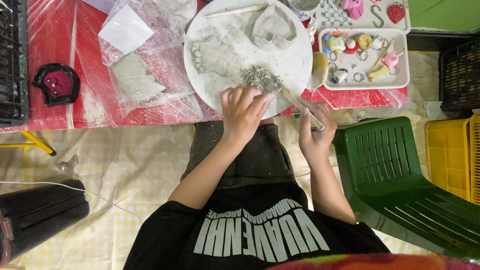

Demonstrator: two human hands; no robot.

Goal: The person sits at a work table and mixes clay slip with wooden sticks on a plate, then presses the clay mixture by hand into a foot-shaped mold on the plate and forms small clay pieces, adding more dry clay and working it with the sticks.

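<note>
Our left hand curls its fingers onto a crumbly heap of grey clay scraps at the near edge of the round white board; soft, fragile stuff, best pinched lightly. Our right hand is closed around one slim wooden modelling tool. Two trinket trays sit beyond.

Surface in front of me, covered in red plastic sheet. Round white board sits at the near edge, middle, overhanging slightly toward me. Left of it, a clear plastic bag lying flat with a grey clay slab inside and a white paper square on top. Further left, near the left edge, a small black dish with red inside. Right of the board, two white trays of small coloured charms, reaching the right edge.
</note>
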